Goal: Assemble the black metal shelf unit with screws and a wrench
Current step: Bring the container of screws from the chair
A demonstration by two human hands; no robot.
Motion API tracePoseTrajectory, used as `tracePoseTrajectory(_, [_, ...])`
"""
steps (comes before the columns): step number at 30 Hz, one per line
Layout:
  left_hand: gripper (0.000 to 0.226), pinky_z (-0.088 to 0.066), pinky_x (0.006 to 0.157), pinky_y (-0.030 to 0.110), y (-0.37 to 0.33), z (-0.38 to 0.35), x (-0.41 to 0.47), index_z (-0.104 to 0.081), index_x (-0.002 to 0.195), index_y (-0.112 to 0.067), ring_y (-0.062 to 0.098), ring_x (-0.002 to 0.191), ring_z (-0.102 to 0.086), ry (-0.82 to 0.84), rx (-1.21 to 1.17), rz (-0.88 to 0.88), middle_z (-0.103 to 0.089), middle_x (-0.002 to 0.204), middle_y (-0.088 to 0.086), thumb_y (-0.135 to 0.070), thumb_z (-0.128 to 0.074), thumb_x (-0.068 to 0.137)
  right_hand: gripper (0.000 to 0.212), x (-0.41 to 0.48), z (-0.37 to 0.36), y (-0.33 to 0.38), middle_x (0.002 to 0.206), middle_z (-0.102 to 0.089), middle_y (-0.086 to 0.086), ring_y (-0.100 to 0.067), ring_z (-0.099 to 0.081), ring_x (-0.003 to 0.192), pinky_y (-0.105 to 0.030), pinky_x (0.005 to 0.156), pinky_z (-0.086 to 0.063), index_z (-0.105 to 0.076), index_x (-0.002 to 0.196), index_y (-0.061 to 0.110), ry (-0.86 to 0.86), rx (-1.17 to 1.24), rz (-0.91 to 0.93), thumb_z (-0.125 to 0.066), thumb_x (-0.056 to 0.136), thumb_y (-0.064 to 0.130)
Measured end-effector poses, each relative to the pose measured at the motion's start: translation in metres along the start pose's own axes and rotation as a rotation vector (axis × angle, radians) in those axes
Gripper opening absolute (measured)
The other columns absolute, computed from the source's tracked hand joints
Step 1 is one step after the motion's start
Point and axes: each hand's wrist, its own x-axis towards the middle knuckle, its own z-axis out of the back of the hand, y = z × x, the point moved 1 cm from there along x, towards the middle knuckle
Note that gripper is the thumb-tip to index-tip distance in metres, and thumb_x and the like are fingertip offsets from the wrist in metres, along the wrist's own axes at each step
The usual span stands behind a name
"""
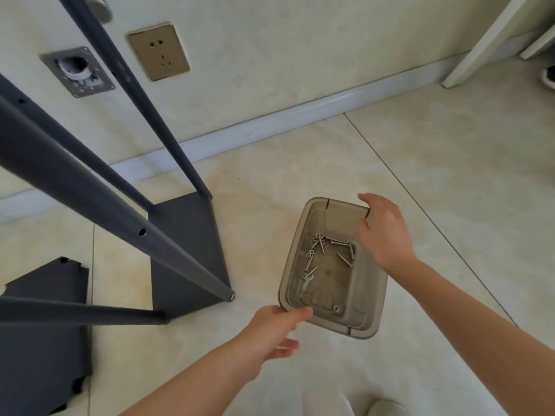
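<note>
Smoky translucent plastic makes up the bin (pixel 375 295) at the lower centre-right of the frame, over the pale tiled floor (pixel 420 175); you cannot tell whether it rests there or is lifted. Your left hand (pixel 270 334) pinches its near-left corner, thumb lying on top of the rim, the other fingers loosely curled below. Your right hand (pixel 383 232) grips the far-right rim, thumb tucked inside the wall and fingers wrapped over the outside. Inside lie a scatter of screws (pixel 322 247) toward the far end, a small wrench (pixel 307 280) by the left wall, and a single nut (pixel 336 309) near the front. The black metal shelf unit (pixel 99 205) fills the left of the frame, its poles running down to a shelf panel (pixel 186 250) just left of the bin. A loose panel (pixel 45 325) lies at lower left. A wall socket (pixel 159 52) sits at upper left.
</note>
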Motion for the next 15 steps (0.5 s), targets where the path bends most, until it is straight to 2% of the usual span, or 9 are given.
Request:
tracePoseTrajectory(3, [0.036,-0.061,0.077,0.027,-0.01,0.007,0.004,-0.058,0.112,-0.02,0.017,0.095,-0.069,-0.067,-0.03,-0.134,-0.065,0.109,0.001,-0.038,-0.075,0.085,0.06,-0.039,0.001,-0.01,0.151,-0.036,-0.011,-0.03,-0.031,0.14,-0.038,0.112,-0.029,-0.034,0.148,0.008,-0.054,0.065,-0.14,-0.055,0.092,0.006])
tracePoseTrajectory(5, [0.029,-0.06,0.081,0.03,-0.017,0.007,0.007,-0.059,0.113,-0.023,0.019,0.099,-0.068,-0.056,-0.062,-0.182,-0.066,0.111,0.004,-0.032,-0.072,0.088,0.067,-0.067,-0.001,-0.017,0.156,-0.028,-0.009,-0.029,-0.031,0.141,-0.036,0.11,-0.03,-0.022,0.152,0.011,-0.002,0.17,-0.288,-0.056,0.095,0.016])
tracePoseTrajectory(7, [0.018,-0.06,0.084,0.033,-0.023,0.005,0.009,-0.063,0.109,-0.022,0.022,0.097,-0.068,-0.052,-0.048,-0.197,-0.068,0.109,0.006,-0.026,-0.068,0.092,0.071,-0.088,-0.007,-0.021,0.157,-0.028,-0.006,-0.027,-0.038,0.139,-0.036,0.108,-0.036,-0.014,0.154,0.015,0.062,0.313,-0.414,-0.055,0.097,0.02])
tracePoseTrajectory(8, [0.011,-0.06,0.084,0.034,-0.025,0.002,0.011,-0.064,0.105,-0.021,0.022,0.092,-0.068,-0.056,-0.043,-0.202,-0.068,0.104,0.007,-0.022,-0.065,0.094,0.069,-0.096,-0.011,-0.022,0.152,-0.036,-0.006,-0.027,-0.045,0.132,-0.038,0.104,-0.042,-0.014,0.154,0.017,0.08,0.355,-0.441,-0.053,0.097,0.018])
tracePoseTrajectory(10, [0.009,-0.061,0.08,0.033,-0.027,-0.002,0.013,-0.064,0.093,-0.022,0.019,0.079,-0.066,-0.078,-0.031,-0.221,-0.067,0.092,0.005,-0.015,-0.06,0.096,0.062,-0.103,-0.018,-0.023,0.126,-0.056,0.003,-0.02,-0.06,0.104,-0.032,0.078,-0.05,-0.017,0.152,0.02,0.109,0.36,-0.458,-0.049,0.098,0.014])
tracePoseTrajectory(12, [0.017,-0.06,0.074,0.029,-0.029,-0.005,0.015,-0.062,0.086,-0.023,0.016,0.071,-0.063,-0.1,-0.03,-0.235,-0.065,0.084,0.003,-0.011,-0.057,0.098,0.058,-0.1,-0.021,-0.023,0.098,-0.053,0.021,-0.005,-0.058,0.082,-0.022,0.059,-0.043,-0.019,0.15,0.023,0.128,0.36,-0.46,-0.044,0.098,0.01])
tracePoseTrajectory(15, [0.02,-0.06,0.072,0.027,-0.036,-0.005,0.021,-0.061,0.084,-0.022,0.016,0.067,-0.061,-0.109,-0.068,-0.241,-0.062,0.08,0.003,-0.008,-0.057,0.098,0.057,-0.081,-0.022,-0.022,0.09,-0.047,0.024,0.001,-0.053,0.077,-0.016,0.054,-0.037,-0.02,0.149,0.021,0.143,0.358,-0.451,-0.04,0.098,0.007])
